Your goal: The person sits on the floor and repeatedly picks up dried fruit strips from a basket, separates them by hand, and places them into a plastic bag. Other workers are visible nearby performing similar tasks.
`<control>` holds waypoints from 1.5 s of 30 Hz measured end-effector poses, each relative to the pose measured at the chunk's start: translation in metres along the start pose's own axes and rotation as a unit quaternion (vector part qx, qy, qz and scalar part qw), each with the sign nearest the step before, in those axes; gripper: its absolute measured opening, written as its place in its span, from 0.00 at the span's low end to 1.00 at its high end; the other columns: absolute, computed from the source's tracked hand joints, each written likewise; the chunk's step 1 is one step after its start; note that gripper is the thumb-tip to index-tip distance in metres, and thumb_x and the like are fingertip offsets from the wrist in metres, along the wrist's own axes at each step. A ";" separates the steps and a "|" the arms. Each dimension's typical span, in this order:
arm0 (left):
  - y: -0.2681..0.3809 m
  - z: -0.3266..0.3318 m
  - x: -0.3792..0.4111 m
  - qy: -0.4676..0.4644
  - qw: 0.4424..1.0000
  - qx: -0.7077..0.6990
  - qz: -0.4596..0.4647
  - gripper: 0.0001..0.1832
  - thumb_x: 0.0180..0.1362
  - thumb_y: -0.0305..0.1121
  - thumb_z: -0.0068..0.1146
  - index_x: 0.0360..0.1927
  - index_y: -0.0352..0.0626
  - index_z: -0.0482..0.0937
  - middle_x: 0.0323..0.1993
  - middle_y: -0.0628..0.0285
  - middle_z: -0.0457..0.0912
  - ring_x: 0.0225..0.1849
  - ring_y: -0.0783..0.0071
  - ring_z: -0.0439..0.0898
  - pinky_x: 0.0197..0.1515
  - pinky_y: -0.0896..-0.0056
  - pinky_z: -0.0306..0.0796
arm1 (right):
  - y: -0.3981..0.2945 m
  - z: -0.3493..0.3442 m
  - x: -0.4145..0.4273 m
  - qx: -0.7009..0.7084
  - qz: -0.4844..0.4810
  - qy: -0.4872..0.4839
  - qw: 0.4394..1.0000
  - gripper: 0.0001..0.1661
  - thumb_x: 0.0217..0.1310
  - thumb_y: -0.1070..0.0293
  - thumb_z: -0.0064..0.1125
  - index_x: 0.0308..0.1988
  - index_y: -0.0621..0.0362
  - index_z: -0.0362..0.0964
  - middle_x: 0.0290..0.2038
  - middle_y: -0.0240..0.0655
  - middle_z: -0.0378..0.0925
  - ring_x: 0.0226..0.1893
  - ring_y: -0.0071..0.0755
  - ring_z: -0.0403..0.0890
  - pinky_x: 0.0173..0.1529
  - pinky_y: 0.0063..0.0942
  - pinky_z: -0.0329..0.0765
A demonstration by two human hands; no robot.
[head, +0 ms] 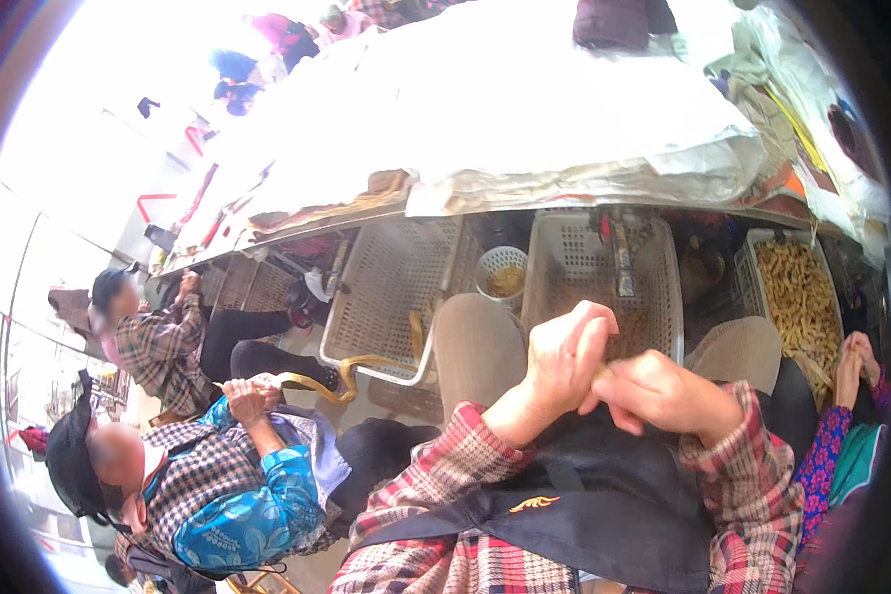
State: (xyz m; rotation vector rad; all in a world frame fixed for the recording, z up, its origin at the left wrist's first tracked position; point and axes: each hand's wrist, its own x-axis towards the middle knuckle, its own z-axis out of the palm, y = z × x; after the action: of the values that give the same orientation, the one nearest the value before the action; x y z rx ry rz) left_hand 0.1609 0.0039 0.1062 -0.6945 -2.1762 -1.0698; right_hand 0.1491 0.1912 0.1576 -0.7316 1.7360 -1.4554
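Note:
My left hand [564,356] and my right hand [657,390] meet above my lap, their fingers curled and their tips close together. Something small and pale may be pinched between them, but the fingers hide it. Below them, a black apron [616,482] covers my lap. Between my knees stands a white perforated plastic crate [557,286], partly hidden by my hands. A small round white basket [499,260] holding yellowish material [506,281] sits just left of that crate.
Left, another perforated crate [386,289] holds a yellowish strip; a co-worker's hands [249,397] grip a long yellow braid [327,386]. Right, a crate [750,275] is full of yellowish twisted pieces [798,289], near another person's hands [854,364]. A white-covered table [527,126] spans ahead.

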 end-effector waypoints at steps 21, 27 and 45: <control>0.010 0.018 -0.017 -0.194 0.961 -0.011 -0.196 0.08 0.67 0.30 0.45 0.39 0.37 0.74 0.25 0.56 0.78 0.27 0.57 0.82 0.30 0.58 0.75 | 0.031 -0.010 0.010 -0.313 -0.090 0.273 0.905 0.13 0.69 0.61 0.53 0.43 0.56 0.79 0.36 0.44 0.83 0.35 0.51 0.84 0.36 0.41 0.79; 0.018 0.023 0.005 -0.084 0.751 -0.326 -0.569 0.23 0.75 0.43 0.36 0.38 0.40 0.81 0.24 0.68 0.80 0.19 0.86 0.62 0.23 0.82 0.54 | 0.052 -0.017 0.014 -0.128 -0.126 0.340 0.923 0.13 0.70 0.66 0.53 0.35 0.65 0.77 0.28 0.40 0.81 0.25 0.27 0.81 0.33 0.25 0.77; -0.140 0.040 -0.019 0.065 0.720 -0.251 -0.644 0.18 0.71 0.47 0.54 0.34 0.43 0.81 0.17 0.81 0.61 0.16 0.88 0.55 0.19 0.80 0.46 | 0.110 -0.080 0.103 0.275 0.000 0.357 0.893 0.18 0.79 0.56 0.39 0.37 0.54 0.67 0.24 0.20 0.63 0.20 0.13 0.58 0.23 0.14 0.59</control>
State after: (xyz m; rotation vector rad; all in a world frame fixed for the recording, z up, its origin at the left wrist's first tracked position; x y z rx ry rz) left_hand 0.0676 -0.0421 0.0023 0.9439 -2.0797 -2.3100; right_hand 0.0293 0.1738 0.0375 0.1422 1.6518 -2.2595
